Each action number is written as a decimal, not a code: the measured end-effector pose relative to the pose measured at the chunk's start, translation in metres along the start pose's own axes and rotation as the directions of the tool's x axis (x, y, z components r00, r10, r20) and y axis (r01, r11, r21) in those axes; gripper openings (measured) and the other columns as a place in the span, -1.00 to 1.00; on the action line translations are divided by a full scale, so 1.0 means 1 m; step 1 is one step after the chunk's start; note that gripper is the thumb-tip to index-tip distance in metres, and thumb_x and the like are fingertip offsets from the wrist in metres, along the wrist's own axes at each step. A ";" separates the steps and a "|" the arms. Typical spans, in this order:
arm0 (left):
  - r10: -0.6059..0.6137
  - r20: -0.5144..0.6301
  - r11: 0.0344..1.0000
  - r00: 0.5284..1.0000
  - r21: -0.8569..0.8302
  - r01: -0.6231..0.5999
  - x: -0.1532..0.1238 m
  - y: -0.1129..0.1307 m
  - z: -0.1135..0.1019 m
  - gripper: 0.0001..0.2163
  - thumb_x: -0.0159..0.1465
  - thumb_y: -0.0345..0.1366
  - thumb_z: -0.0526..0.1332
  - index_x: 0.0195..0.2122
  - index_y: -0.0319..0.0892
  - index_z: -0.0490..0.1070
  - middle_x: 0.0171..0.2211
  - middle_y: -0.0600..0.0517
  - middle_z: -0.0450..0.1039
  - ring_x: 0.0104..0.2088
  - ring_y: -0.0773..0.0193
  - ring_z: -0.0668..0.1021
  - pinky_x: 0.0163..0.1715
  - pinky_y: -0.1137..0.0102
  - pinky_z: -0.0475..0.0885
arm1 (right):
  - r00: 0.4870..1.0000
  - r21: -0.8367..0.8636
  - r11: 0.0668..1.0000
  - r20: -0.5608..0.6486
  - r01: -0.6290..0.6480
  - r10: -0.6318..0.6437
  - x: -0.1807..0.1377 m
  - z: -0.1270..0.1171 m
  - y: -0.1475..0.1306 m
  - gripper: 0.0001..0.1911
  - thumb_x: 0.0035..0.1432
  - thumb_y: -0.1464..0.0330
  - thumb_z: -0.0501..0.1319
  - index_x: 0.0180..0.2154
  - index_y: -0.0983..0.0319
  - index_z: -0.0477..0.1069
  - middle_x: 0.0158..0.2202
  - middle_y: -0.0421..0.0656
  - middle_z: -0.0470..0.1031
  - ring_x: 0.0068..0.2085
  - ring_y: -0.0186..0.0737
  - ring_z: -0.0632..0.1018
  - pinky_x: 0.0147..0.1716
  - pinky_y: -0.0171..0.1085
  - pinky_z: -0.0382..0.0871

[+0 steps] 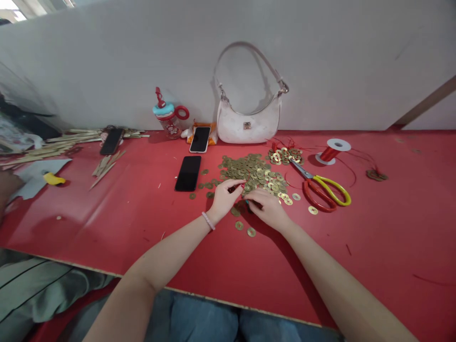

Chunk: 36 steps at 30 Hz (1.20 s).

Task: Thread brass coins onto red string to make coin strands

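A heap of brass coins with holes (pixel 254 172) lies on the red table (pixel 142 223). My left hand (pixel 225 197) and my right hand (pixel 268 207) meet at the heap's near edge, both with fingers curled in a pinch over coins. What they pinch is too small to make out. Loose coins (pixel 245 228) lie just in front of my hands. My left wrist wears a pink bead bracelet (pixel 208 221).
Red-and-yellow scissors (pixel 322 190) lie right of the heap, beside a red thread spool (pixel 333 151) and strung coins (pixel 285 155). Two phones (pixel 188 173) (pixel 200 139), a white handbag (pixel 248 121) and a small bottle (pixel 168 118) sit behind. Bamboo sticks (pixel 53 147) lie far left.
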<state>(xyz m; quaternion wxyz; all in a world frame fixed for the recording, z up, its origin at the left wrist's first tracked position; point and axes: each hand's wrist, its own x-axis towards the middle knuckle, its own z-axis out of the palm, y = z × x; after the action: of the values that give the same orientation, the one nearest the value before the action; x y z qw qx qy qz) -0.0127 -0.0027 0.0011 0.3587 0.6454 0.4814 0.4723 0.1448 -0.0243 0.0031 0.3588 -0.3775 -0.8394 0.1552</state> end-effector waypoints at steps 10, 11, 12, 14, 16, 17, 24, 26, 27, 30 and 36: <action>0.116 0.188 0.983 0.975 0.121 -0.140 -0.003 0.001 0.002 -0.85 0.11 -0.43 0.16 -0.31 -0.21 0.49 -0.32 -0.03 0.51 -0.29 0.30 0.51 -0.21 0.38 0.40 | 0.984 -0.278 0.959 -0.176 -0.062 0.013 -0.002 -0.007 -0.002 -0.83 0.12 0.44 0.04 -0.29 0.16 0.38 -0.22 -0.11 0.46 -0.10 -0.12 0.38 -0.09 -0.09 0.18; 0.111 0.193 0.983 0.975 0.121 -0.136 -0.004 0.001 0.002 -0.84 0.11 -0.42 0.15 -0.31 -0.21 0.49 -0.32 -0.02 0.50 -0.29 0.31 0.51 -0.21 0.38 0.40 | 0.983 -0.277 0.957 -0.178 -0.088 0.039 -0.002 -0.006 -0.001 -0.82 0.12 0.44 0.03 -0.29 0.16 0.37 -0.26 -0.10 0.47 -0.13 -0.12 0.39 -0.11 -0.09 0.19; 0.102 0.193 0.985 0.976 0.115 -0.126 -0.004 0.001 0.002 -0.84 0.12 -0.42 0.15 -0.30 -0.20 0.48 -0.31 -0.02 0.50 -0.30 0.31 0.51 -0.21 0.38 0.41 | 0.982 -0.269 0.956 -0.178 -0.116 0.068 -0.002 -0.006 0.000 -0.82 0.12 0.44 0.02 -0.29 0.17 0.37 -0.30 -0.10 0.47 -0.17 -0.12 0.40 -0.14 -0.10 0.19; 0.071 0.185 0.994 0.980 0.073 -0.086 -0.005 0.001 0.003 -0.81 0.11 -0.42 0.14 -0.25 -0.20 0.46 -0.28 -0.02 0.50 -0.28 0.32 0.51 -0.21 0.39 0.41 | 0.977 -0.237 0.958 -0.172 -0.164 0.124 -0.002 -0.005 0.004 -0.81 0.13 0.44 0.00 -0.28 0.19 0.36 -0.34 -0.09 0.47 -0.24 -0.13 0.42 -0.20 -0.12 0.22; 0.042 0.169 0.999 0.985 0.010 -0.044 -0.005 -0.001 0.004 -0.79 0.11 -0.41 0.15 -0.21 -0.22 0.42 -0.27 -0.03 0.49 -0.27 0.32 0.52 -0.22 0.40 0.42 | 0.969 -0.173 0.963 -0.173 -0.207 0.177 -0.002 -0.003 0.007 -0.81 0.12 0.45 0.00 -0.26 0.19 0.34 -0.33 -0.09 0.47 -0.27 -0.14 0.44 -0.24 -0.15 0.25; 0.031 0.166 0.999 0.986 -0.010 -0.030 -0.005 -0.002 0.005 -0.80 0.11 -0.41 0.15 -0.22 -0.23 0.41 -0.27 -0.04 0.49 -0.28 0.32 0.52 -0.23 0.41 0.42 | 0.962 -0.134 0.963 -0.176 -0.232 0.207 -0.002 -0.002 0.008 -0.82 0.11 0.45 0.01 -0.26 0.20 0.33 -0.33 -0.09 0.47 -0.28 -0.15 0.44 -0.26 -0.17 0.26; 0.036 0.191 0.999 0.981 0.022 -0.041 -0.005 -0.001 0.003 -0.84 0.13 -0.38 0.13 -0.28 -0.24 0.43 -0.32 -0.02 0.49 -0.34 0.34 0.50 -0.27 0.42 0.41 | 0.927 0.045 0.939 -0.147 -0.341 0.344 -0.001 -0.003 0.005 -0.88 0.07 0.43 0.03 -0.32 0.20 0.31 -0.43 -0.15 0.44 -0.41 -0.24 0.45 -0.40 -0.28 0.29; 0.030 0.192 0.999 0.981 0.012 -0.033 -0.005 -0.001 0.003 -0.84 0.13 -0.38 0.12 -0.28 -0.24 0.43 -0.32 -0.02 0.49 -0.35 0.35 0.50 -0.28 0.42 0.41 | 0.921 0.072 0.932 -0.146 -0.354 0.361 -0.001 -0.004 0.005 -0.88 0.07 0.42 0.03 -0.33 0.20 0.31 -0.44 -0.16 0.44 -0.42 -0.25 0.44 -0.42 -0.30 0.28; 0.022 0.190 1.000 0.982 0.007 -0.024 -0.005 -0.001 0.003 -0.84 0.14 -0.38 0.12 -0.28 -0.24 0.43 -0.32 -0.02 0.49 -0.35 0.35 0.50 -0.28 0.42 0.41 | 0.919 0.082 0.930 -0.140 -0.360 0.368 -0.001 -0.004 0.005 -0.89 0.08 0.42 0.03 -0.33 0.20 0.30 -0.45 -0.17 0.43 -0.43 -0.25 0.44 -0.43 -0.30 0.28; -0.011 0.177 0.999 0.984 -0.027 0.016 -0.004 -0.002 0.004 -0.84 0.13 -0.37 0.13 -0.27 -0.23 0.43 -0.32 -0.03 0.50 -0.34 0.34 0.51 -0.27 0.41 0.42 | 0.919 0.099 0.925 -0.114 -0.367 0.377 -0.001 -0.005 0.005 -0.89 0.08 0.41 0.02 -0.33 0.20 0.30 -0.47 -0.18 0.41 -0.46 -0.27 0.43 -0.44 -0.30 0.28; -0.042 0.186 0.993 0.982 -0.099 0.061 -0.002 -0.001 0.004 -0.80 0.14 -0.34 0.13 -0.23 -0.23 0.44 -0.26 -0.06 0.50 -0.28 0.30 0.52 -0.22 0.38 0.43 | 0.923 0.111 0.925 -0.089 -0.364 0.374 -0.001 -0.004 0.006 -0.89 0.08 0.39 0.03 -0.33 0.19 0.30 -0.49 -0.18 0.41 -0.49 -0.28 0.42 -0.46 -0.30 0.28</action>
<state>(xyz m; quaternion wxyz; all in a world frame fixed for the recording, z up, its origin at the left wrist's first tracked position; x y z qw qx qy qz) -0.0095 -0.0043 -0.0013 0.4467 0.6539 0.4376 0.4260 0.1510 -0.0216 0.0022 0.3850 -0.5199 -0.7245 0.2380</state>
